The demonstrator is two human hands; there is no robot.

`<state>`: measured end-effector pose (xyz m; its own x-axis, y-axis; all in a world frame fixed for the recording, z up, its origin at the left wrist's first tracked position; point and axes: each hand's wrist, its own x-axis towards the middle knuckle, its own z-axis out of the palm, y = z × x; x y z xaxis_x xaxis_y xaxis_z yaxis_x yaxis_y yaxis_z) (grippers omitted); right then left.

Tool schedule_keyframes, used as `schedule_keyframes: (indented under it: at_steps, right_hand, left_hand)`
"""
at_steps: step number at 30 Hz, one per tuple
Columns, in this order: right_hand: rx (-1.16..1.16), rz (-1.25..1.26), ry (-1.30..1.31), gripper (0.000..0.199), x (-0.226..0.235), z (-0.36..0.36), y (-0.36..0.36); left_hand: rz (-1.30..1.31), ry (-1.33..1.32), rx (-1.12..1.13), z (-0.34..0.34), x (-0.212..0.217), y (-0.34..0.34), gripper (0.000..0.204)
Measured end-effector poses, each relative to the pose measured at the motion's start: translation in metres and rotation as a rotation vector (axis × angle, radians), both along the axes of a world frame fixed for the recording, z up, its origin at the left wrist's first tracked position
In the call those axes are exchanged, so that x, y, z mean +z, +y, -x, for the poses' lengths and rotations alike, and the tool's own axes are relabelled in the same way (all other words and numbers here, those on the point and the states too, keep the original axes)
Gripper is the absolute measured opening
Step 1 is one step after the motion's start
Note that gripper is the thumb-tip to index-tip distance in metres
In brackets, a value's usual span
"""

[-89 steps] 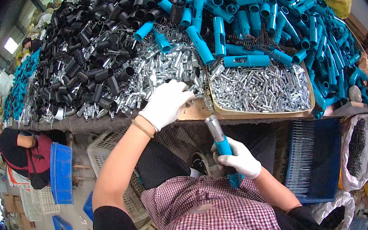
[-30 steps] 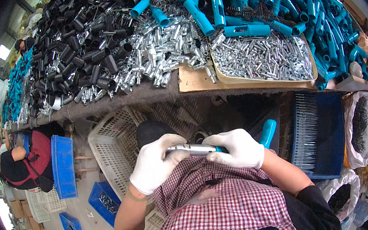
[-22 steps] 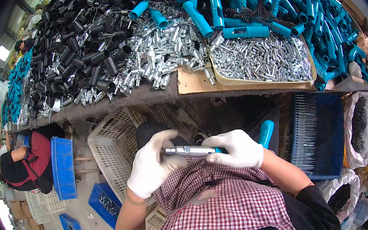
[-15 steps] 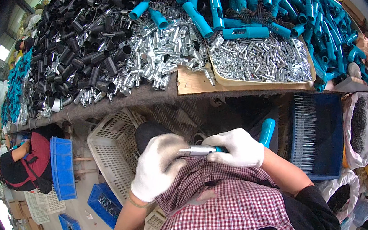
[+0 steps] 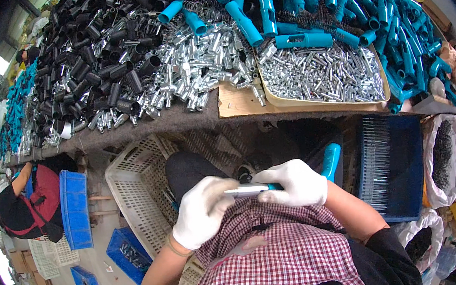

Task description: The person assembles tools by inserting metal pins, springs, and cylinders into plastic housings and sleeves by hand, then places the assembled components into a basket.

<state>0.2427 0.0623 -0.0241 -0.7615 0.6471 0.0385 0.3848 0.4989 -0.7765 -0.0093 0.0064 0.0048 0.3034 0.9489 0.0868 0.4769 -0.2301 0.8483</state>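
Note:
In front of my lap, my gloved right hand grips a teal-handled tool whose rounded teal end sticks out behind the hand. A slim silver front part points left from between the thumb and fingers. My gloved left hand is curled with thumb and fingers pinched around the silver tip, hiding its very end; the fingers are slightly blurred. Beyond my hands, on the bench, lie a heap of teal tube housings, silver metal fittings and black sleeves.
A shallow tray of small silver pins stands at the bench edge. Below are a white crate on the left and a blue bin of thin metal rods on the right. White sacks stand farther right. A co-worker sits far left.
My left hand has shifted slightly right and down, its fingers turned around the silver tip. My right hand holds the tool in nearly the same place. The co-worker's arm has moved up toward the bench.

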Motion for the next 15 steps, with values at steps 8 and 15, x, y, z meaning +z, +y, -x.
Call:
schedule_keyframes:
  at_steps: [8, 15]
  right_hand:
    - [-0.028, 0.009, 0.01, 0.05, 0.0, 0.002, -0.001]
    - [0.024, 0.123, 0.052, 0.049, -0.003, 0.0, 0.001]
  left_hand:
    - [0.115, 0.03, 0.102, -0.004, 0.013, -0.003, 0.024]
    - [-0.489, 0.179, -0.072, -0.005, 0.013, 0.002, 0.021]
